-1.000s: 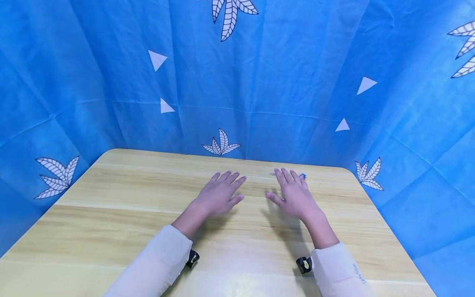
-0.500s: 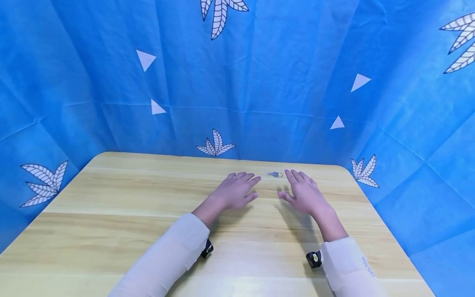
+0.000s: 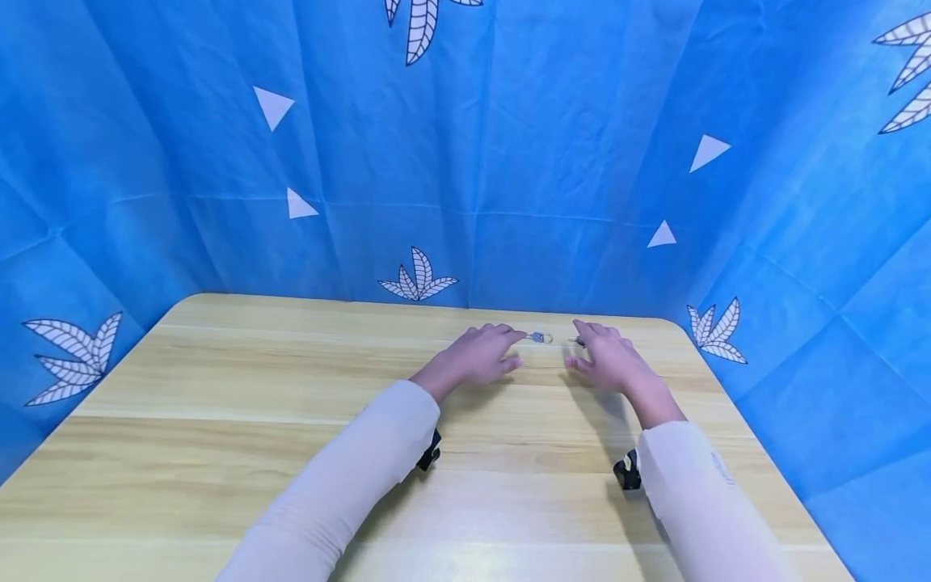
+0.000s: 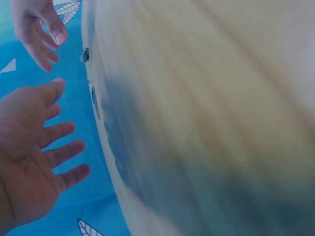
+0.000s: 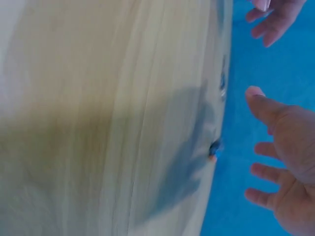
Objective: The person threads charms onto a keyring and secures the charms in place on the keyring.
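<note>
Where the near side of the table meets the person, two pale sleeves extend forward over the wood-grain surface. A black device sits at the inner side of the left cuff, with a matching black unit at the right. Beyond the cuffs, the left hand is raised, its fingers parted and gripping nothing. The right hand is likewise raised, fingers extended and apart, also holding nothing; shadows fall on the table beneath both. Farther on, a small dark item lies by the right hand's fingers, partly hidden in the head view; its type cannot be determined. A key with a ring lies flat between the hands near the far edge, its tip beside the left index finger; the head view does not settle contact. Behind the table hangs a blue cloth printed with white leaves and triangles.
</note>
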The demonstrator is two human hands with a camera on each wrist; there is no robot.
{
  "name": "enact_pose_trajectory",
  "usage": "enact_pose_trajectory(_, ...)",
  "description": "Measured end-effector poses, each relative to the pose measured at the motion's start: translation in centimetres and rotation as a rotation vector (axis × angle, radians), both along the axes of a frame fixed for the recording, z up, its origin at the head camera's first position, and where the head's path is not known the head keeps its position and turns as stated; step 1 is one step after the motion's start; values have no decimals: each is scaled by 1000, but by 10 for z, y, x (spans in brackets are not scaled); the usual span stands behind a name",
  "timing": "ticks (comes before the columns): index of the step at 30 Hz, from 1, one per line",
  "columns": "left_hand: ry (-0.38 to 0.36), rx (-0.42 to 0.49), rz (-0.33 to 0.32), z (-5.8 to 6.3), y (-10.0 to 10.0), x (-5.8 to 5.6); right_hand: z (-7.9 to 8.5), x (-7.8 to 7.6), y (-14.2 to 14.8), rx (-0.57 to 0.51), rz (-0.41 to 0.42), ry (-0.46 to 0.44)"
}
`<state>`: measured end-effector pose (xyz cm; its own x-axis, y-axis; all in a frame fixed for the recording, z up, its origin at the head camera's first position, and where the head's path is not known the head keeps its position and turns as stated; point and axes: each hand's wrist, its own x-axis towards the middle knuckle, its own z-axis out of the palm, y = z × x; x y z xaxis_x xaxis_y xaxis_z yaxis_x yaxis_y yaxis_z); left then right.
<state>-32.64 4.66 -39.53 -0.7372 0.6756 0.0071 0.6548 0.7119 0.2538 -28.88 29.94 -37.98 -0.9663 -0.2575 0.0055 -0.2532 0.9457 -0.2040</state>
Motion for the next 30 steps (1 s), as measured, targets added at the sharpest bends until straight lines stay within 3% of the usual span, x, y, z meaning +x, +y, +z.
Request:
enact_pose_trajectory(9, 8, -30, -39, -2, 29, -26, -3, -26, 15, 65, -18, -38)
enact_pose_trajectory(16, 0, -21, -52, -13, 46, -39, -14, -41, 23, 65, -36, -76)
enact_pose_trajectory(23, 0, -19, 11, -22, 56, -46, -27, -50, 29, 27, -54, -83)
enact_pose_trajectory(30, 44, -52, 58, -27, 65, -48, -32, -54, 33, -14, -64, -100)
